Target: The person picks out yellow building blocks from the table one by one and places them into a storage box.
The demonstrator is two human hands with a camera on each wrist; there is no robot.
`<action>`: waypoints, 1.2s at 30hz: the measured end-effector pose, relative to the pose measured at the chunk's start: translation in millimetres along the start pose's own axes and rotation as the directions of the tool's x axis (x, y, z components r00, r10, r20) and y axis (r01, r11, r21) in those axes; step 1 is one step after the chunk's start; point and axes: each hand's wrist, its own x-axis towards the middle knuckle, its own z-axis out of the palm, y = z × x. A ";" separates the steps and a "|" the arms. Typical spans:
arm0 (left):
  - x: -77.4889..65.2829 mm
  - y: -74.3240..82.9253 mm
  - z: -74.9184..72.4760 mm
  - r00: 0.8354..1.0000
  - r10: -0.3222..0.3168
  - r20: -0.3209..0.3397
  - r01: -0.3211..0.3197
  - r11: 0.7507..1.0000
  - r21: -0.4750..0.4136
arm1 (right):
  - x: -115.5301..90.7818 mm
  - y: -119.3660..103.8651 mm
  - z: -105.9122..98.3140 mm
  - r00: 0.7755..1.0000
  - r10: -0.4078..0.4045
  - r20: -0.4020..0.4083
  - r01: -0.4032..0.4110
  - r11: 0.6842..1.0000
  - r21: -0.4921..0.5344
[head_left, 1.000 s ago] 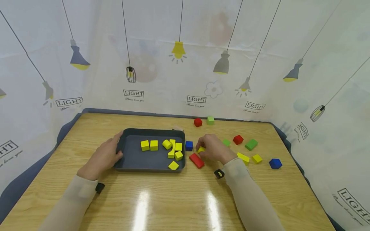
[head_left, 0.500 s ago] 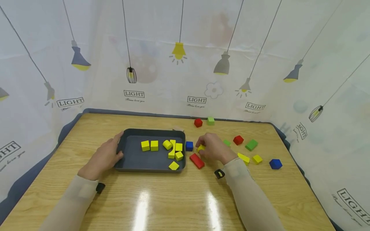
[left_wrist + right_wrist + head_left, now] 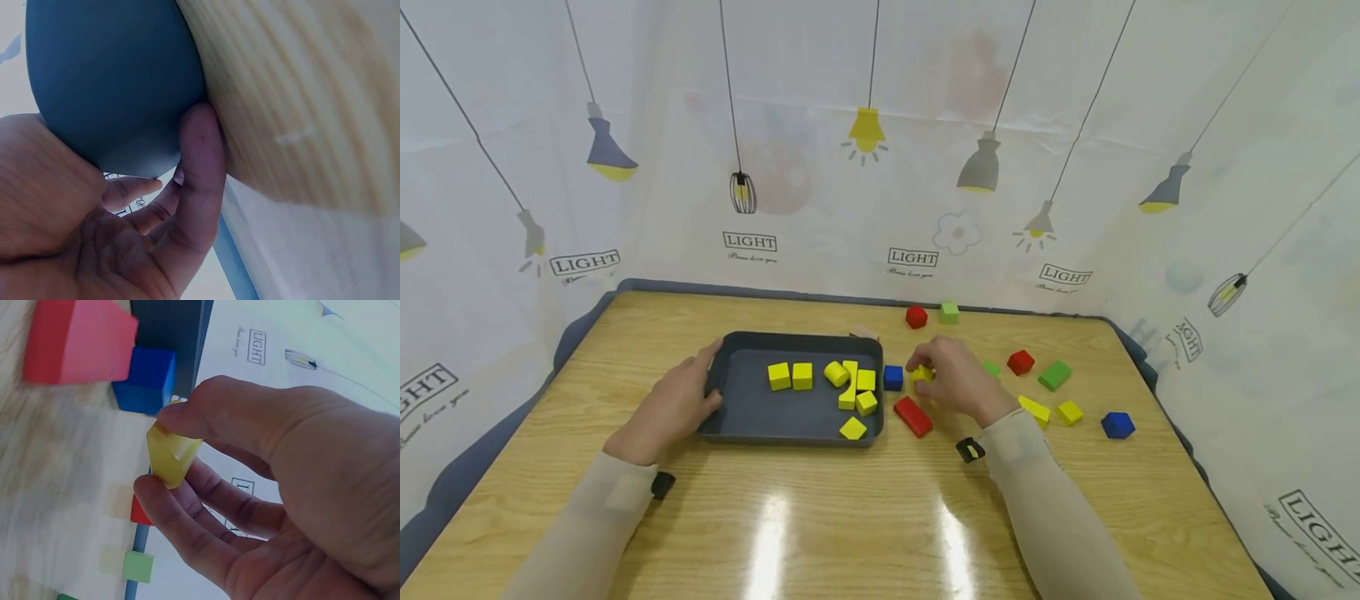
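In the head view my left hand [image 3: 662,408] holds the left end of a dark grey tray [image 3: 790,437], fingers bent along its outer wall. The left wrist view shows a fingertip against the tray's wall [image 3: 119,81]. Several yellow blocks lie inside, among them a cylinder [image 3: 836,374] and an arch-cut block [image 3: 848,387]. My right hand [image 3: 958,379], right of the tray, pinches a yellow block [image 3: 172,453] between thumb and fingers. The right wrist view shows its angled faces. A blue cube [image 3: 893,377] and a red rectangular block [image 3: 913,417] sit close by.
Farther right on the wooden table [image 3: 820,517] lie a yellow bar [image 3: 1034,411], a yellow block [image 3: 1070,412], a green block [image 3: 1056,375], a red block [image 3: 1021,362] and a blue block [image 3: 1117,425]. Red [image 3: 916,317] and light green [image 3: 950,313] blocks stand near the back edge.
My right hand, with the yellow block pinched in it, has shifted slightly up and away from me. The left hand and the tray stay in place.
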 end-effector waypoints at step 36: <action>1.1 1.3 1.5 1.000 -0.017 0.020 0.017 1.000 -0.004 | 1.1 -71.7 15.4 0.967 -0.241 -0.084 0.245 0.969 0.044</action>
